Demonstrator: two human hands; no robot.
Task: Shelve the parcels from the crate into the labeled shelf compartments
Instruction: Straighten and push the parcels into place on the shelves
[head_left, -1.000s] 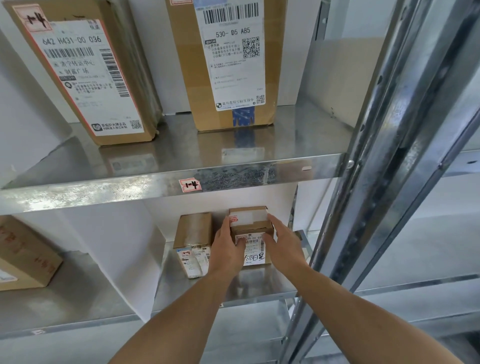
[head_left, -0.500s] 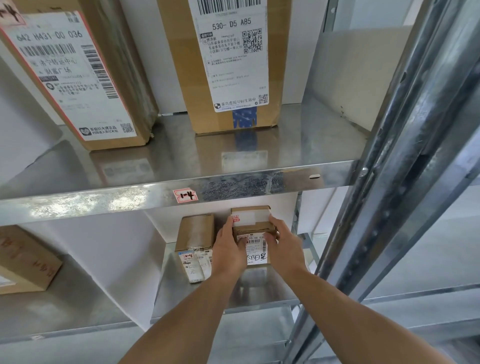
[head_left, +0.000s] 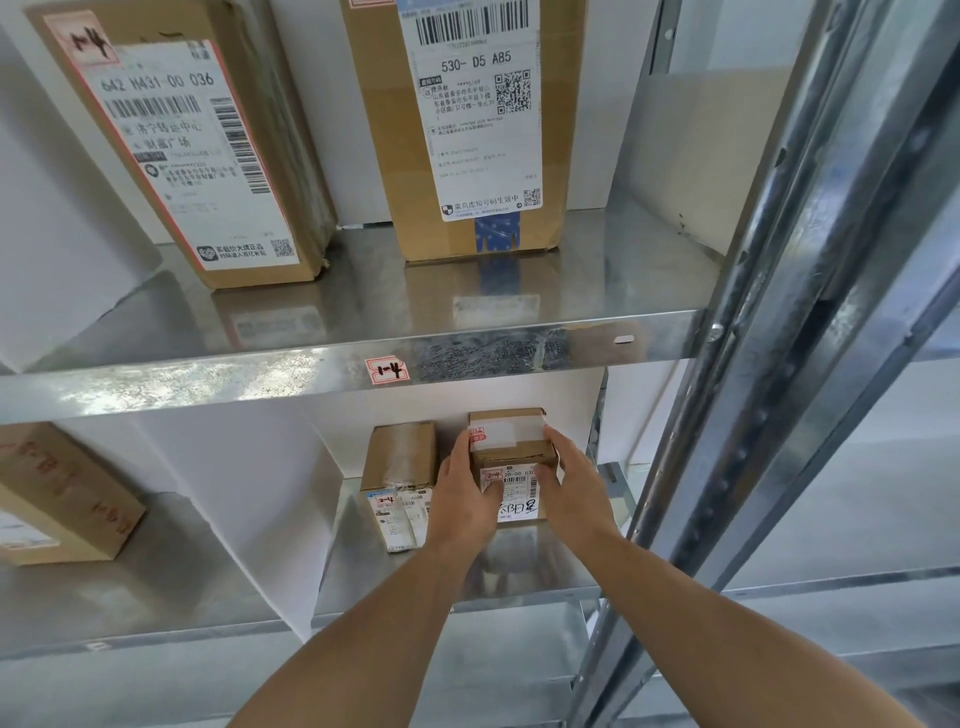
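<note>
Both hands on the small parcel (head_left: 511, 447). The left hand (head_left: 464, 506) clamps its left side, thumb on the front label. The right hand (head_left: 571, 488) wraps the right side, fingertips at the top edge. The parcel sits on the lower shelf (head_left: 535, 566), below and right of the 1-4 tag (head_left: 387, 370); can't tell if it's fully set down. A second small parcel (head_left: 400, 467) is straight below the tag, just beside the left hand. Above the tag two tall boxes stand upright: the 642 box (head_left: 208, 156) up-left, the 530 box (head_left: 467, 130) up-right.

neighbour parcel (head_left: 399, 467) left, post (head_left: 779, 322) right, perhaps tight
</note>
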